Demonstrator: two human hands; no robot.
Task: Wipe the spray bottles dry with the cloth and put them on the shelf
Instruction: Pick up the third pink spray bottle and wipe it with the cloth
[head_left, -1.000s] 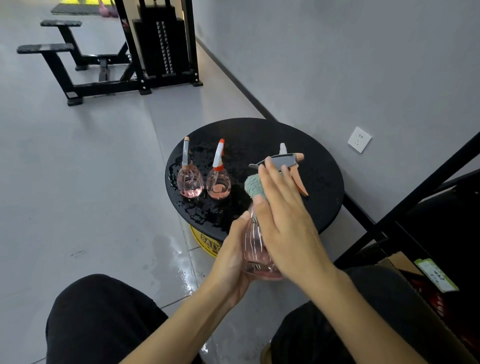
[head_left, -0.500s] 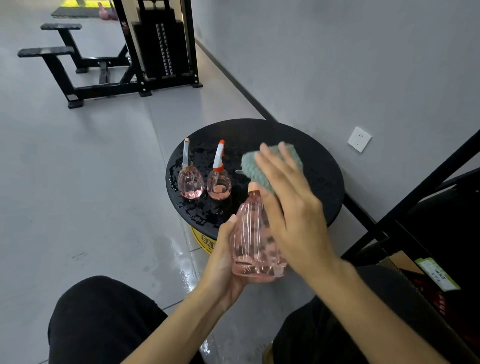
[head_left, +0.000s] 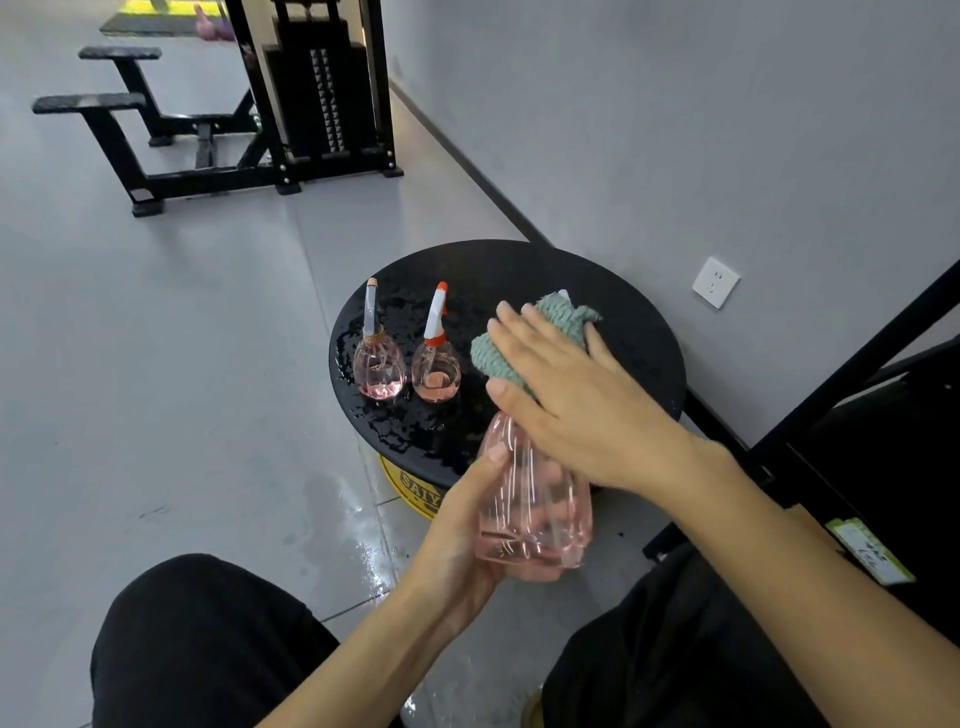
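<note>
One bottle (head_left: 524, 499), neck up, lower centre | our left hand (head_left: 462, 535) grips its base | right hand (head_left: 566, 400) clasps cloth (head_left: 493, 358) atop.

Soft, even indoor light with faint shadows. Glare streaks the wet floor (head_left: 358, 519) left of the gripped spray bottle (head_left: 524, 499). The cloth (head_left: 563, 317) weave above the grip is sharp. Straight lines bend at the frame edges.

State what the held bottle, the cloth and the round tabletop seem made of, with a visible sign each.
Held bottle: likely clear pink plastic, glossy; see-through with bright highlights. Cloth: soft looped textile, matte, ribbed. Tabletop: black, material unclear; water beads on it.
</note>
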